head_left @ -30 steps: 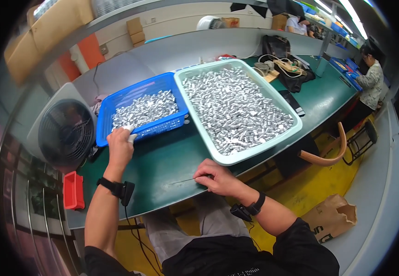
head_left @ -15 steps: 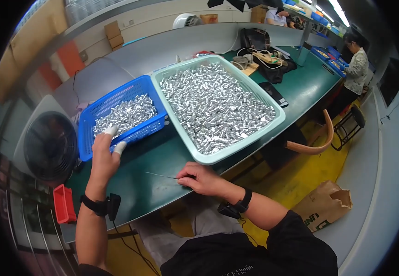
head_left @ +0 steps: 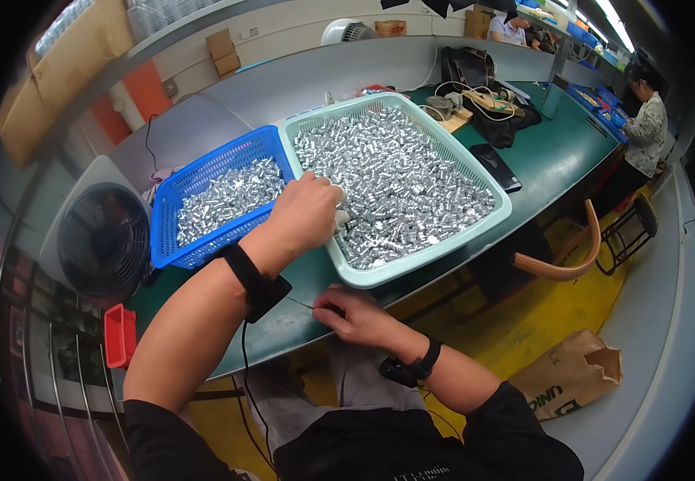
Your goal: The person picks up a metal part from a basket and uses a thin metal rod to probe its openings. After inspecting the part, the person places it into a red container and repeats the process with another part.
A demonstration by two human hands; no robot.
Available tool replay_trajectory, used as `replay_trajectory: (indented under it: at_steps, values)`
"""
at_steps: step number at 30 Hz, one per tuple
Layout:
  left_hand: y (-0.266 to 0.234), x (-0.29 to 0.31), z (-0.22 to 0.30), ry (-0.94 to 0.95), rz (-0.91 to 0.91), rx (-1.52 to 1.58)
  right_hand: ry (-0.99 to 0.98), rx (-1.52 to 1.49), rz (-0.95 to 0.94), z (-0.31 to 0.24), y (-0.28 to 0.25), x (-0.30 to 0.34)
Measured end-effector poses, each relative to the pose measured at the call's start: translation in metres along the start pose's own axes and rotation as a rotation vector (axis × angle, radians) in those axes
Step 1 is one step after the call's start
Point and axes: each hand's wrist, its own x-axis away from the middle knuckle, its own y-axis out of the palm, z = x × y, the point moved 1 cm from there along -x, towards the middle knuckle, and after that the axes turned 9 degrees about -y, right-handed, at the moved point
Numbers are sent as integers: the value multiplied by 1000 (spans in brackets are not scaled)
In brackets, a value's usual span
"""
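My left hand (head_left: 309,207) reaches over the near left rim of a pale green basket (head_left: 355,279), which is heaped with small silvery metal cylinders (head_left: 404,176). White covers sit on its fingertips, and the fingers are curled at the edge of the heap. Whatever they pinch is too small to make out. Low over the table's front edge, my right hand (head_left: 354,315) is closed around a thin, needle-like metal rod (head_left: 299,303) that points left. A blue basket (head_left: 177,255) with fewer of the same cylinders (head_left: 231,199) stands against the green one's left side.
A fan (head_left: 101,239) and a small red bin (head_left: 120,337) are at the left. Beyond the baskets lie a black bag (head_left: 492,120) and a dark flat case (head_left: 495,167). A curved brown chair back (head_left: 572,271) and a paper bag (head_left: 568,381) are at right, near a co-worker (head_left: 646,128).
My left hand has moved right, from the blue basket's near side to the green basket's left edge. My right hand keeps its hold on the rod. The view has shifted slightly.
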Motion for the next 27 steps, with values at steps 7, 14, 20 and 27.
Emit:
replay_trajectory:
  at_steps: [7,14,20,27]
  values:
    - [10,-21,10,20,-43,-67,-43,8,14,5,0,4]
    - [18,-26,12,43,-61,-69,-28,-3,18,3,-2,4]
    - [-6,-10,3,29,32,43,-46,-20,-2,6,7,2]
    - [-54,35,-4,-241,13,815,-62,59,80,5,2,5]
